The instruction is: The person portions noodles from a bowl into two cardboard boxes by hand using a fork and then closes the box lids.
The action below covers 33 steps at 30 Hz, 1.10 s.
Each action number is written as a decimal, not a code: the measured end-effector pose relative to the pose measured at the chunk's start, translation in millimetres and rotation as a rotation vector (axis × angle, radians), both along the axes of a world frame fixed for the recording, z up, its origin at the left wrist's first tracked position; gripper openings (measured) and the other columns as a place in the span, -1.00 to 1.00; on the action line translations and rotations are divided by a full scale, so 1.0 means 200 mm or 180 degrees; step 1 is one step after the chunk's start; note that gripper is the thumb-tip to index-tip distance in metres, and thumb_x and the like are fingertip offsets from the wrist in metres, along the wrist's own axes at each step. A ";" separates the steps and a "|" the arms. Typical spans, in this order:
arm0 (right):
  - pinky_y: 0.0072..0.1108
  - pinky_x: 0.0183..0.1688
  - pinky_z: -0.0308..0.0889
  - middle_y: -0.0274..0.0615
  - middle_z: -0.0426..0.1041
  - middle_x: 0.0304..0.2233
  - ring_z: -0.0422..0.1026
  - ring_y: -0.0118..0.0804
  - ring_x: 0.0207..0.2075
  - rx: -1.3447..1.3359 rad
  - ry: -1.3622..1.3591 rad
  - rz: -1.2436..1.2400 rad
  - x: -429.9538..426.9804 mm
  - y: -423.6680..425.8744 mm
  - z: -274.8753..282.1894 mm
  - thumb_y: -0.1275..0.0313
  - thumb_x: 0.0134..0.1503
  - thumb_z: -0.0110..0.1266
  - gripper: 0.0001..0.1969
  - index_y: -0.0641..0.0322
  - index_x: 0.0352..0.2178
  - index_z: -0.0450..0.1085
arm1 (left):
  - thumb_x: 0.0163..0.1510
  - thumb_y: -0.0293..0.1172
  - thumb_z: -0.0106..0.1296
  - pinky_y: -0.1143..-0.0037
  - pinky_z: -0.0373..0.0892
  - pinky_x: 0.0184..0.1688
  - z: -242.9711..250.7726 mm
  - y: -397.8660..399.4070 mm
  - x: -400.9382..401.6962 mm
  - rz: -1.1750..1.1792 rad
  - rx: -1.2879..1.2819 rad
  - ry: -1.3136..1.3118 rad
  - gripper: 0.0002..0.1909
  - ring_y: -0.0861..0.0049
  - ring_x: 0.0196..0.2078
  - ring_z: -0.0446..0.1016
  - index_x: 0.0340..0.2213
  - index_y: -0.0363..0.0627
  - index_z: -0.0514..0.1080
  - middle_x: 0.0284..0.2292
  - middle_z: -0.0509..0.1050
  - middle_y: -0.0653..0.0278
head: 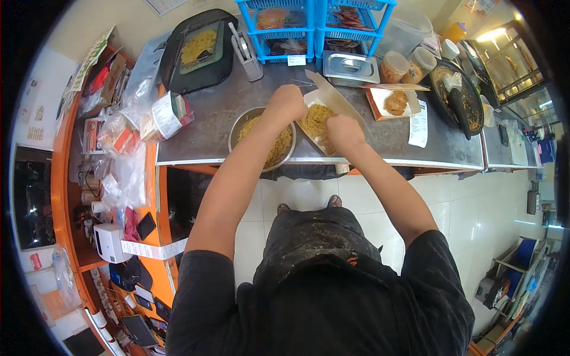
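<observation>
My left hand [289,103], its fingers curled, is over the gap between a round metal bowl [231,143] and an open paper food box [342,95]. Yellow noodles [281,144] fill the bowl, partly covered by my left forearm. More noodles [316,119] lie in the box. At the right side of the box my right hand [345,133] is curled against the noodles. Whatever either hand may hold is hidden behind the knuckles. Thin light-coloured sticks or utensils [303,82] show just beyond my left hand.
A second paper box [377,109] holds a fried piece [396,103], beside a paper receipt [417,127]. Behind are a lidded steel container [351,67] and blue basket racks [314,31]. A black stone mortar [438,73] stands right, a black tray [171,66] left, near packed bags [167,116].
</observation>
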State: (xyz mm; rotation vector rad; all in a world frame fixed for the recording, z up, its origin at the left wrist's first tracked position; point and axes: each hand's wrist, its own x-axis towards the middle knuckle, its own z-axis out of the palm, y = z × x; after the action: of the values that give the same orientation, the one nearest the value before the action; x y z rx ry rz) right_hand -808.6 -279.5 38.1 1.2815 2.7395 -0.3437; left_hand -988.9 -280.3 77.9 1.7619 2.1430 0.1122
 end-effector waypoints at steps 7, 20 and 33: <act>-0.26 -0.21 0.47 0.17 0.54 -0.36 0.56 0.06 -0.27 -0.0537 0.0354 -0.0535 -0.04 -0.01 -0.15 0.57 -0.03 0.03 -0.85 0.36 -0.46 0.53 | -0.16 -0.44 0.15 0.29 0.48 -0.14 -0.17 0.06 0.01 -0.0132 -0.0230 0.0249 -0.75 0.13 -0.22 0.57 -0.37 -0.28 0.57 -0.30 0.57 -0.06; -0.41 -0.36 0.48 0.00 0.54 -0.46 0.58 -0.16 -0.36 0.1034 0.0214 0.0314 -0.04 0.04 0.13 0.48 -0.02 0.05 -0.86 0.23 -0.52 0.55 | -0.14 -0.40 0.14 0.29 0.47 -0.15 0.19 0.05 0.02 -0.0249 -0.0181 0.0447 -0.76 0.11 -0.24 0.56 -0.40 -0.29 0.58 -0.33 0.56 -0.07; -0.36 -0.35 0.47 -0.02 0.51 -0.36 0.56 -0.08 -0.37 0.1364 0.0177 0.1247 0.01 0.22 0.18 0.48 -0.01 0.03 -0.86 0.27 -0.51 0.53 | -0.16 -0.43 0.15 0.22 0.45 -0.17 0.08 -0.18 0.13 0.0213 0.0653 -0.0372 -0.78 -0.02 -0.28 0.54 -0.46 -0.37 0.54 -0.41 0.53 -0.18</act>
State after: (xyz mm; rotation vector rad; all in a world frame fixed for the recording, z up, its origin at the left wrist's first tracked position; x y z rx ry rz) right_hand -806.3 -235.2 74.9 0.7647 3.1291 0.2579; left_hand -963.7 -316.8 93.0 1.7442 2.1709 0.4559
